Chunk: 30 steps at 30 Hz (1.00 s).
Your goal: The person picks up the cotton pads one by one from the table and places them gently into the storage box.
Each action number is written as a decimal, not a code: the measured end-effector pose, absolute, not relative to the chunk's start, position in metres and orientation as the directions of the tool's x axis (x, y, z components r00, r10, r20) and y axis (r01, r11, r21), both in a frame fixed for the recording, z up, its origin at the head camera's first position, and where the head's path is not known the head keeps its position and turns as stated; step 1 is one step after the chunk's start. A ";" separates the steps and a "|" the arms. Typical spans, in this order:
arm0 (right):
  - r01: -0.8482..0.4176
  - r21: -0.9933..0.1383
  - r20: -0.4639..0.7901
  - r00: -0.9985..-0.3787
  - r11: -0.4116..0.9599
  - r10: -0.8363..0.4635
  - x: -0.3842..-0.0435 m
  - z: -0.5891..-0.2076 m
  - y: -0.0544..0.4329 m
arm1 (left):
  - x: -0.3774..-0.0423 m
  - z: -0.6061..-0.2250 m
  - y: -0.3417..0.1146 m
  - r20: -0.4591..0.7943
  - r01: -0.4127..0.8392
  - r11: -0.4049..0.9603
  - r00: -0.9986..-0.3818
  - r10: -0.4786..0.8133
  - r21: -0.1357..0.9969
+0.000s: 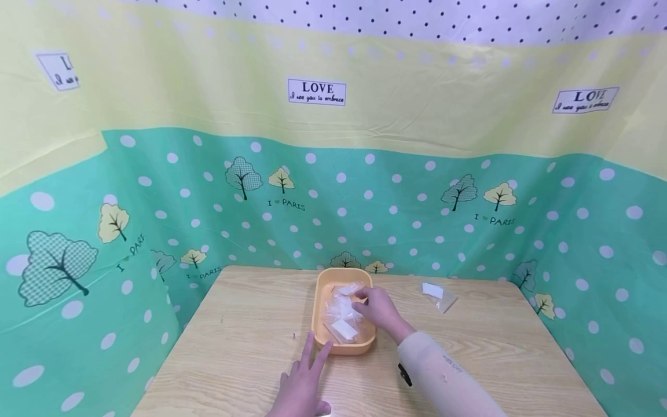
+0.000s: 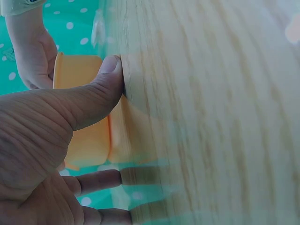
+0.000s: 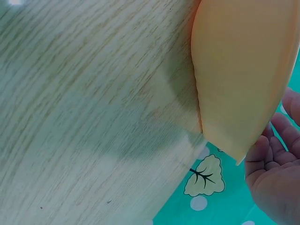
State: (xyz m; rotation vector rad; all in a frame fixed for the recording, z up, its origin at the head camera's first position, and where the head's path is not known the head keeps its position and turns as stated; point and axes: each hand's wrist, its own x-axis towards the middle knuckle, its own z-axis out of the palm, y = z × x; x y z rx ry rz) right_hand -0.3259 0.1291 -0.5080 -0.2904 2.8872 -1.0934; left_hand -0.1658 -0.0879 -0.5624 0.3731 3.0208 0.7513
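A peach-orange plastic tray (image 1: 315, 315) stands on the wooden table, holding several clear plastic bags with white papers or labels (image 1: 344, 329). My right hand (image 1: 383, 313) reaches over the tray's right rim, its thumb and forefinger bent at the bags. Whether they pinch one is hidden; in the right wrist view the tray wall (image 3: 243, 70) blocks the bags, and the curled fingers (image 3: 276, 159) show beyond it. With fingers spread and straight, my left hand (image 1: 302, 379) rests at the tray's near left corner. Its extended thumb (image 2: 101, 86) shows in the left wrist view.
Another clear bag with a white label (image 1: 440, 296) lies on the table (image 1: 250, 324) to the right of the tray. A small dark speck (image 1: 294, 336) is left of the tray. A green and yellow patterned curtain (image 1: 385, 197) encloses the table's back and sides.
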 end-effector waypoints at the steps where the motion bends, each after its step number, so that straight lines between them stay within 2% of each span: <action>1: -0.160 -0.662 0.028 -0.982 0.733 -0.189 -0.326 -0.508 0.129 | -0.166 -0.563 -0.088 0.050 0.225 0.858 -0.972 0.228 0.462; 16: -0.142 -0.689 0.035 -0.986 0.711 -0.163 -0.327 -0.498 0.153 | -0.166 -0.562 -0.087 0.046 0.225 0.868 -0.972 0.229 0.443; 25: -0.094 -0.585 0.052 -0.996 0.806 -0.078 -0.342 -0.497 0.230 | -0.164 -0.563 -0.086 0.037 0.209 0.865 -0.976 0.216 0.456; 30: -0.042 -0.518 0.011 -0.999 0.854 -0.042 -0.341 -0.504 0.283 | -0.165 -0.562 -0.086 0.036 0.207 0.863 -0.976 0.215 0.462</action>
